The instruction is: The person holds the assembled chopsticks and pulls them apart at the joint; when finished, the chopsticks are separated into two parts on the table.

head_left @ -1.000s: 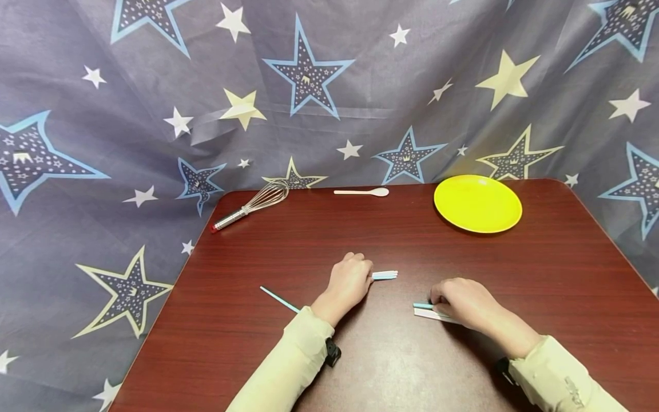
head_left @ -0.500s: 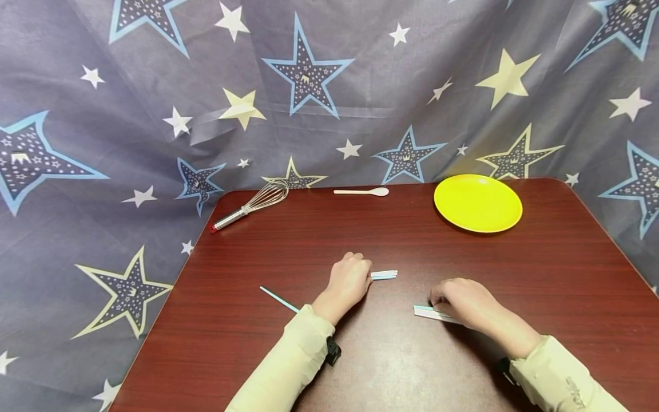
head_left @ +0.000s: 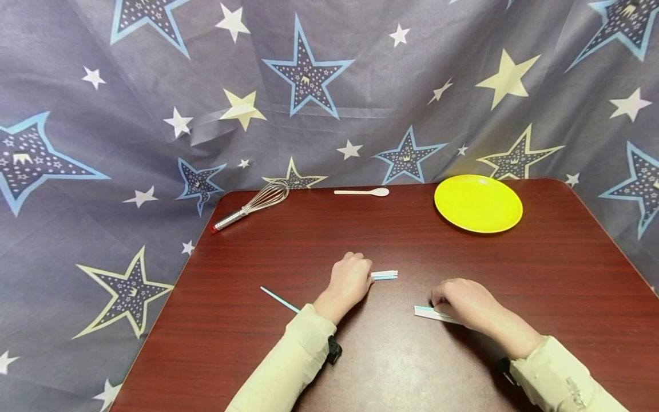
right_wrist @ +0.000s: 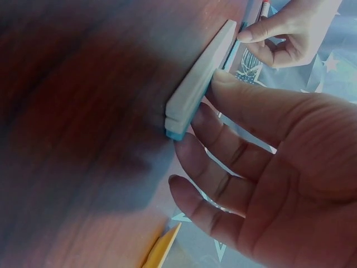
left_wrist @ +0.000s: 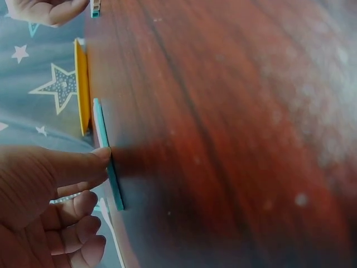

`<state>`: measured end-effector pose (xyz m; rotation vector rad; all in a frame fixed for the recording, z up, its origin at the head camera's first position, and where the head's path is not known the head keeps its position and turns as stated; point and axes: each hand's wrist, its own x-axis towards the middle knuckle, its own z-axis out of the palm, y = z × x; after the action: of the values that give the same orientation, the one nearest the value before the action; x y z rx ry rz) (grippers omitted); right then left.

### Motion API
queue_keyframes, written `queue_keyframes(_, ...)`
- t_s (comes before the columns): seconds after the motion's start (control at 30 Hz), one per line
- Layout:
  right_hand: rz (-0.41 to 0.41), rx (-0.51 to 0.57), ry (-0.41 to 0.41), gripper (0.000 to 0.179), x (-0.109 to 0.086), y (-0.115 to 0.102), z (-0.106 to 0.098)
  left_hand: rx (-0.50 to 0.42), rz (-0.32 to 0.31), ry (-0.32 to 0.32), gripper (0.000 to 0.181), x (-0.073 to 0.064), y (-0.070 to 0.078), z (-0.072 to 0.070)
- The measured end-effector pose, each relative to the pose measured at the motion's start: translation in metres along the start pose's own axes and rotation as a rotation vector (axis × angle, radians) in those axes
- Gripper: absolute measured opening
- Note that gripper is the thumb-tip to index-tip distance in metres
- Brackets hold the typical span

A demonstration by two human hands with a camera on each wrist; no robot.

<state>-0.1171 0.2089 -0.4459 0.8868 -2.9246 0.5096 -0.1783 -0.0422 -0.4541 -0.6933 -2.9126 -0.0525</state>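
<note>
Fabric (head_left: pixel 360 34) printed with blue, white and cream stars hangs beyond the far edge and down past both sides, and nothing else of the room shows. The table (head_left: pixel 401 366) is dark red-brown, wood-grained and glossy, with a pale glare towards the near edge. A yellow plate (head_left: pixel 479 205) lies by the far edge, towards the far right corner, and a whisk (head_left: pixel 245 210) lies slantwise at the far left corner, its red-tipped handle pointing down the left edge.

Both hands work over the middle of the table, well apart from the plate and the whisk. The left hand (head_left: pixel 349 279) pinches one set of sticks between thumb and finger; the right hand (head_left: pixel 465 300) grips another the same way. A white spoon (head_left: pixel 361 192) lies along the far edge, bowl to the right.

The left set of white and blue sticks (head_left: pixel 384 275) runs almost parallel to the far edge, its ends jutting towards the right hand. The right set of white and blue sticks (head_left: pixel 429 314) points back at it, nearer the near edge and slightly aslant, bare wood between the two.

A lone blue stick (head_left: pixel 278 298) lies on the left-edge side of the left hand, the nearer one, its long axis slanting away under the left sleeve (head_left: pixel 288 357), where the other end is hidden.
</note>
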Motion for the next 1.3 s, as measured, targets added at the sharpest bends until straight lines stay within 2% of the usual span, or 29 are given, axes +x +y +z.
queue_keyframes(0.33, -0.004, -0.002, 0.000, 0.035, 0.000, -0.001, 0.000, 0.025, -0.008, -0.010, 0.017, 0.002, 0.000, 0.001)
queue_keyframes(0.7, 0.009, 0.000, -0.008, 0.033, 0.001, -0.002, -0.002, 0.006, -0.013, 0.022, 0.017, -0.004, -0.004, -0.005)
queue_keyframes(1.03, 0.030, -0.049, 0.001, 0.025, 0.001, -0.004, -0.004, -0.108, -0.078, 0.031, 0.021, -0.020, -0.024, -0.017)
queue_keyframes(1.3, 0.019, -0.061, 0.048, 0.015, 0.001, -0.003, -0.005, -0.197, -0.089, -0.008, 0.018, -0.037, -0.044, -0.026)
